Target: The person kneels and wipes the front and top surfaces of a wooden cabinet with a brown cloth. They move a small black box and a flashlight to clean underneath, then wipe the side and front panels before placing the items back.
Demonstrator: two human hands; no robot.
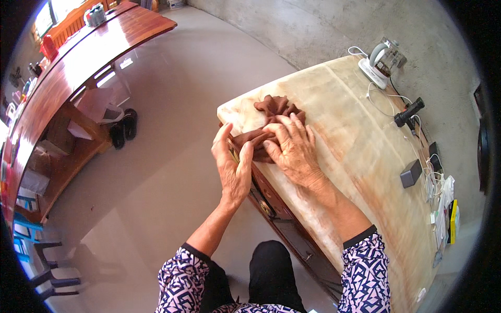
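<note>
A crumpled brown cloth (260, 143) lies on the near-left corner of a marble-patterned cabinet top (336, 113). My right hand (293, 150) rests on the cloth with its fingers bent and somewhat spread, pressing it against the top; part of the cloth bunches up beyond the fingertips. At the cabinet's edge, my left hand (233, 164) is beside the cloth's left end, thumb and fingers apart. Whether its fingertips touch the cloth cannot be told. Below the edge shows the dark wooden cabinet front (282, 219) with drawer handles.
Along the wall side of the top stand a glass kettle on a white base (379, 64), a black flashlight (409, 112), a dark grey box (411, 174) and tangled white cables (432, 187). A long wooden table (94, 49) stands left, black shoes (123, 129) beside it.
</note>
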